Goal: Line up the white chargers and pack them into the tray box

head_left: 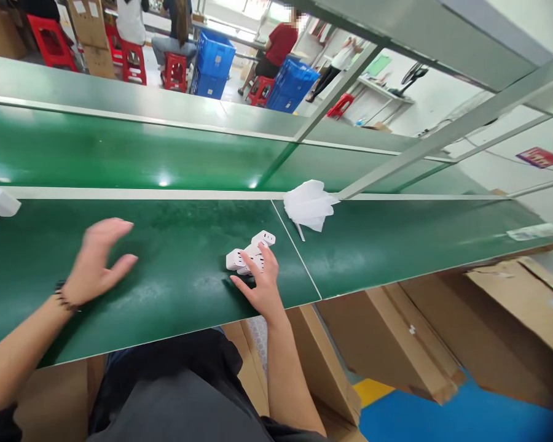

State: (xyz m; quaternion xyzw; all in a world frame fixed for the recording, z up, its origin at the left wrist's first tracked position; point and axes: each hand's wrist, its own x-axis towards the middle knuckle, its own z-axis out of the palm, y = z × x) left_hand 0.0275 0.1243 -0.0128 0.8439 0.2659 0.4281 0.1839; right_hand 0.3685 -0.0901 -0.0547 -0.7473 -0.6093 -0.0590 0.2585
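My right hand (pixel 262 279) reaches over a small cluster of white plug adapters (pixel 235 259) on the green tabletop (pixel 184 245). Its fingers are spread across them, and part of the cluster is hidden beneath; whether it presses on them I cannot tell. Off to the left, my left hand (pixel 99 261) hovers above the table with thumb and fingers apart, holding nothing. More white adapters (pixel 0 202) stand at the far left edge of the view, partly cut off.
A crumpled white plastic bag (pixel 309 205) lies by the back rail, right of the adapters. Open cardboard boxes (pixel 387 337) stand below the table's front edge at right. A metal post (pixel 341 92) slants up behind. Beyond are seated people, red stools (pixel 175 70) and blue crates (pixel 214 61).
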